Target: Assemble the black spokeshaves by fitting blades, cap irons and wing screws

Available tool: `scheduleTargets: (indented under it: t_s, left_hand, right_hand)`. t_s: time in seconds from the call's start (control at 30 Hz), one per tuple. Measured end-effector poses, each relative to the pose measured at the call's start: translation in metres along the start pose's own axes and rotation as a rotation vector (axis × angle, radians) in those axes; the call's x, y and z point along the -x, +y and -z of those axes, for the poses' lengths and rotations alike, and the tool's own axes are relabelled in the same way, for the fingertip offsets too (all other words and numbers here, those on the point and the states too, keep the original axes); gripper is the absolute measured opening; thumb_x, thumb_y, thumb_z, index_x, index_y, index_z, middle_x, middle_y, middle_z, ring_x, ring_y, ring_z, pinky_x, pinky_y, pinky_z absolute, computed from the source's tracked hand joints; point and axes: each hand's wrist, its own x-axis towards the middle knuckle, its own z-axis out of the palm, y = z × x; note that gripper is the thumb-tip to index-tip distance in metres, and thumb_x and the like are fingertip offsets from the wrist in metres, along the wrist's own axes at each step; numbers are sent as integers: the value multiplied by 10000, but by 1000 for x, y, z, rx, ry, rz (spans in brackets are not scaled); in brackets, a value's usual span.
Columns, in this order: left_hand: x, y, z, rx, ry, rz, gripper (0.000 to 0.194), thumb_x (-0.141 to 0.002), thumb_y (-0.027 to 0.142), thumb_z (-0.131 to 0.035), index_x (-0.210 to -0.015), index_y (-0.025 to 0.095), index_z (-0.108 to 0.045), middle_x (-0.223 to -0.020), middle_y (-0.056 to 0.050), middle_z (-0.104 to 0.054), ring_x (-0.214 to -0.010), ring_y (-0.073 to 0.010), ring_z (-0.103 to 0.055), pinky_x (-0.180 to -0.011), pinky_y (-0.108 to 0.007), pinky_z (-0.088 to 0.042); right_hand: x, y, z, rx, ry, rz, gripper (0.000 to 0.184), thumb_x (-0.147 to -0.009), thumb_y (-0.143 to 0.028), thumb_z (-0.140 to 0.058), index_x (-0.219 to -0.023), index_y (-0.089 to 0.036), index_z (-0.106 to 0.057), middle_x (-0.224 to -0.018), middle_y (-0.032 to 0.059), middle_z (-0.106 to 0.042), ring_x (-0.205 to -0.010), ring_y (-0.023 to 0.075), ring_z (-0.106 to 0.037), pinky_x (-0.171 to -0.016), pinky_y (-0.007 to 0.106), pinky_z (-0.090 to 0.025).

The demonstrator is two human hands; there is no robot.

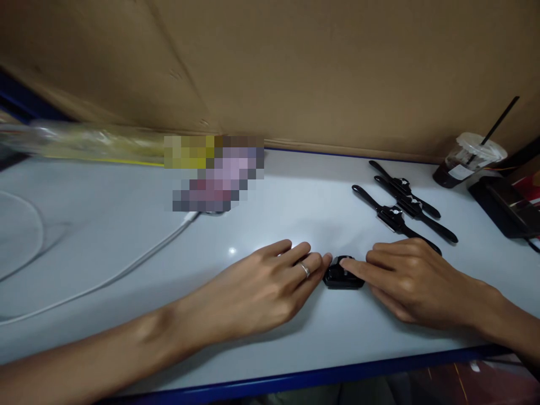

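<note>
A black spokeshave [345, 277] is held low over the white tabletop, its small body showing between my two hands. Both of its handles are hidden by my fingers. My left hand [276, 284], with a ring on one finger, is closed at its left end, a fingertip touching the body. From the other side my right hand [407, 275] grips the right end, its index finger stretched onto the top of the body. Beyond the right hand, several similar black spokeshaves [392, 215] lie slanted side by side.
A lidded plastic cup [466, 163] with a dark drink and black straw stands at the back right, near a black box-like object [504, 205]. A white cable [139, 261] runs across the left to a blurred-out item [223, 174]. Plastic-wrapped material [97, 140] lies along the cardboard wall [295, 73].
</note>
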Motion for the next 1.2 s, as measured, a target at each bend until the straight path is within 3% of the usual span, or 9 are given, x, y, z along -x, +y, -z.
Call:
scheduleTargets:
  t_s: [0.17, 0.47, 0.87, 1.2]
  left_hand:
    - [1, 1, 0, 11, 2, -1, 250, -973, 53, -455, -1123, 29, -653, -921, -104, -701, -804, -207, -599, -652, -337, -485]
    - [1, 1, -1, 20, -11, 13, 277, -992, 59, -442, -1166, 11, -654, -959, -105, -701, -827, -210, -580, -692, -340, -451]
    - [1, 3, -1, 47, -27, 25, 228, -972, 54, -488, -1086, 44, -685, -1000, -102, -705, -829, -211, -549, -678, -333, -436]
    - [-1, 3, -1, 85, -18, 39, 193, -969, 58, -502, -1033, 61, -684, -981, -95, -697, -795, -206, -532, -647, -327, -440]
  right_hand:
    - [-1, 1, -1, 46, 24, -38, 270, -942, -65, -439, -988, -131, -696, -704, 36, -670, -612, 162, -546, -569, 323, -293]
    - [-2, 1, -8, 59, 114, -49, 304, -976, -75, -413, -829, -154, -666, -658, 17, -632, -579, 149, -509, -570, 315, -298]
    - [-2, 0, -14, -229, 60, -163, 324, -1031, -167, -386, -845, -136, -650, -659, 19, -595, -556, 126, -455, -563, 298, -327]
    - [-4, 0, -18, -283, 88, -160, 292, -1007, -144, -400, -786, -150, -591, -624, -22, -495, -541, 115, -340, -540, 302, -292]
